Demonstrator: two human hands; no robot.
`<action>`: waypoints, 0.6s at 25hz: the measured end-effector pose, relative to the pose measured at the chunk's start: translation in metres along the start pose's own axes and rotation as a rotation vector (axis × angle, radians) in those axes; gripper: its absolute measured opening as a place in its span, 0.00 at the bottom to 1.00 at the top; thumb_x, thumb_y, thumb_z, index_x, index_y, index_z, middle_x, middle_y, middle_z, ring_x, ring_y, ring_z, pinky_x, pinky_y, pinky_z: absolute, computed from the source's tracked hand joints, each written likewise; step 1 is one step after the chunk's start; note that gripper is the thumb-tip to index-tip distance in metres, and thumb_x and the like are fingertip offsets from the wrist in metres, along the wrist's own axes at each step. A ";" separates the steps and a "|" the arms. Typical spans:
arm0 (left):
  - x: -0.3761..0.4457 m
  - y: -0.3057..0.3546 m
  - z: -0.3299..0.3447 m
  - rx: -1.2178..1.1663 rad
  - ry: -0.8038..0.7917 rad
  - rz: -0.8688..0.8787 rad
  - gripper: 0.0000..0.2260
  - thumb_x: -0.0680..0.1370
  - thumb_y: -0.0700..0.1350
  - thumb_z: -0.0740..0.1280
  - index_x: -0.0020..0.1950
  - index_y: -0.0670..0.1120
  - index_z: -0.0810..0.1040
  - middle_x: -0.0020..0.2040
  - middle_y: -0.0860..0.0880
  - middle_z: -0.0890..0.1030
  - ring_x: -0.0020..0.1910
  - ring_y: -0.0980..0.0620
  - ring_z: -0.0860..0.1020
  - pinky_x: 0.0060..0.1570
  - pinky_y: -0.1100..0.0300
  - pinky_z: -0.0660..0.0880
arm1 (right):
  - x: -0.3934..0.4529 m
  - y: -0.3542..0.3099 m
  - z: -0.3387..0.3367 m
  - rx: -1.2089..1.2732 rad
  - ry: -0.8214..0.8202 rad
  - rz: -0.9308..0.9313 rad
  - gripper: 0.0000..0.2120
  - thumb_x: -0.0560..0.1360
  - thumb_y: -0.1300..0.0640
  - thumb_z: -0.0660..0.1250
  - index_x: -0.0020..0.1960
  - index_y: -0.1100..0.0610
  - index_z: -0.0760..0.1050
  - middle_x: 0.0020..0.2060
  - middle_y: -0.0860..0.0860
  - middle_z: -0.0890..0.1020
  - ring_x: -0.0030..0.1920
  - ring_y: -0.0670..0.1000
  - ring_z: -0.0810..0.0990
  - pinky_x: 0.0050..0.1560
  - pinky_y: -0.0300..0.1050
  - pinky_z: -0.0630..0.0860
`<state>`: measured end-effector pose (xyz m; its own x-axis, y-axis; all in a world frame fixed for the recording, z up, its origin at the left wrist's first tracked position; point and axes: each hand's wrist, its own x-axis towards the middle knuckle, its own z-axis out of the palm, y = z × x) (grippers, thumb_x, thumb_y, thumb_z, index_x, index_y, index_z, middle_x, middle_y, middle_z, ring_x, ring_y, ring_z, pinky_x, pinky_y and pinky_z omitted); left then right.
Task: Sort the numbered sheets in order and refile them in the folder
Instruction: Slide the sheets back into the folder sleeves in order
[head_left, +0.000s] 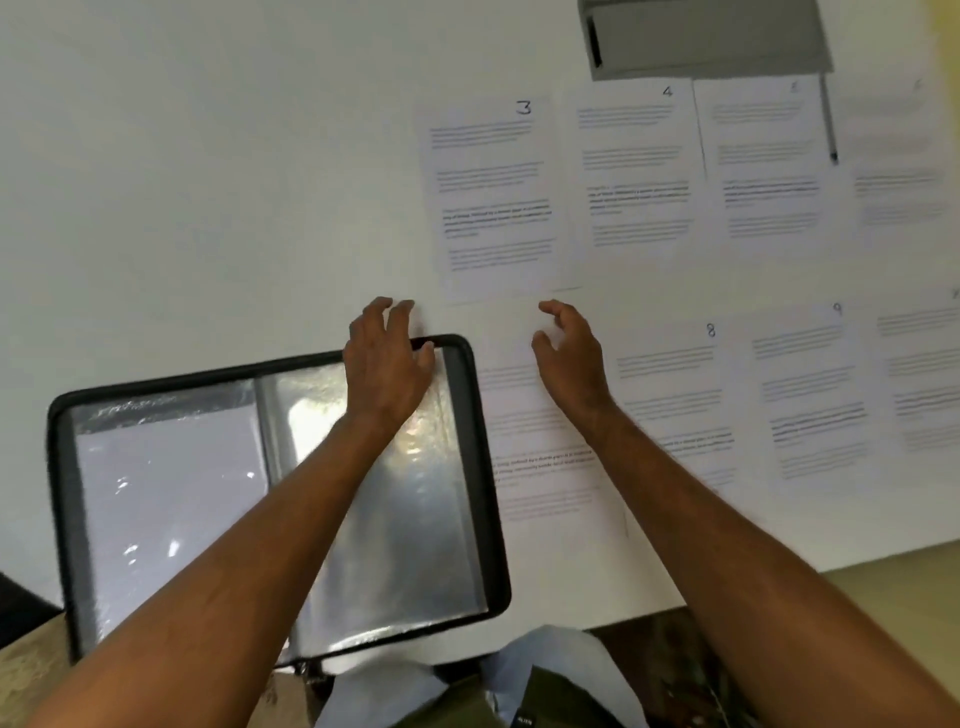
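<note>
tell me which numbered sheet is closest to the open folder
The sheet marked 3, leftmost in the far row, just beyond the folder; sheets 4, 8 and 9 lie farther right.

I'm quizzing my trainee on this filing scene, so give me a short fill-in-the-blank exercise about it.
1. The sheet just above the hands is numbered ____.
2. The left hand hovers over the open ____.
3. The sheet right of sheet 8 is numbered ____.
4. The pen lies in the ____ row of sheets.

Missing words: 3; folder; 9; upper

A big 3 sat atop one sheet (498, 202), a 4 on the next sheet (636, 171), an 8 on a lower sheet (675, 395), a 9 on its neighbour (815, 395), small print too blurry to read
</note>
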<state>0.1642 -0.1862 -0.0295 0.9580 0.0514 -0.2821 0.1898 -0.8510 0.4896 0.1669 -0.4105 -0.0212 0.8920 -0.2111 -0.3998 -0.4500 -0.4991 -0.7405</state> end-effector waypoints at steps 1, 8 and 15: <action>0.011 0.009 0.002 -0.007 -0.003 -0.007 0.27 0.81 0.49 0.67 0.78 0.47 0.66 0.78 0.43 0.63 0.75 0.41 0.63 0.72 0.44 0.63 | 0.014 -0.001 -0.004 -0.011 0.014 -0.008 0.20 0.82 0.61 0.63 0.73 0.54 0.71 0.73 0.50 0.73 0.73 0.50 0.71 0.69 0.36 0.66; 0.080 0.043 0.019 0.042 -0.036 -0.029 0.29 0.81 0.52 0.67 0.79 0.45 0.63 0.79 0.43 0.61 0.76 0.40 0.61 0.71 0.42 0.66 | 0.096 -0.008 -0.005 -0.179 0.048 -0.131 0.33 0.81 0.52 0.68 0.81 0.55 0.58 0.80 0.53 0.62 0.80 0.54 0.61 0.78 0.51 0.62; 0.114 0.051 0.039 0.178 -0.006 -0.112 0.36 0.79 0.58 0.65 0.79 0.39 0.58 0.79 0.39 0.60 0.75 0.37 0.61 0.70 0.40 0.64 | 0.129 -0.010 0.027 -0.508 0.009 -0.248 0.49 0.79 0.35 0.64 0.84 0.60 0.44 0.83 0.56 0.46 0.83 0.55 0.42 0.82 0.50 0.43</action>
<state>0.2746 -0.2444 -0.0688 0.9316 0.1486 -0.3318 0.2540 -0.9190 0.3015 0.2854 -0.4102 -0.0793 0.9697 -0.0418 -0.2407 -0.1515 -0.8759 -0.4581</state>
